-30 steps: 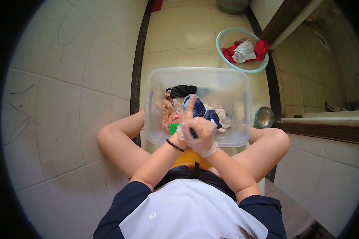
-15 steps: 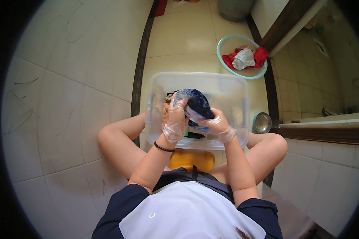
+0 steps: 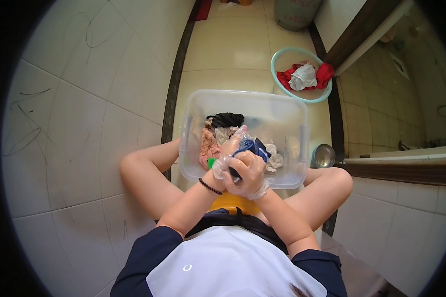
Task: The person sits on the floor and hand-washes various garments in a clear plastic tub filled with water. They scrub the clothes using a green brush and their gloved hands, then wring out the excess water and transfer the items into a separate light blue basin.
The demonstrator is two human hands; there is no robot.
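Both of my hands wear thin clear plastic gloves and are close together over the near part of a clear plastic tub (image 3: 193,106). Between them is a bunched, wet navy cloth (image 3: 260,150), wet and foamy in places. My right hand (image 3: 250,173) is closed round it, knuckles up. My left hand (image 3: 227,157), below a dark bead bracelet (image 3: 210,186), presses the cloth from the left, a fingertip pointing away from me. In the tub lie a black cloth (image 3: 226,120), pink cloth (image 3: 209,148) and whitish cloth (image 3: 274,159). A small green item (image 3: 211,163) shows beside my left hand.
A pale-blue rimmed basin (image 3: 274,74) with red and white clothes stands beyond the tub, to the right. A metal bowl (image 3: 324,156) sits right of the tub. Something yellow (image 3: 230,203) is between my legs. A tiled wall (image 3: 79,148) closes the left side.
My hands have come together and drawn nearer to me. The navy cloth, spread between them before, is now bunched and mostly covered by my right hand. The black cloth behind has come into view.
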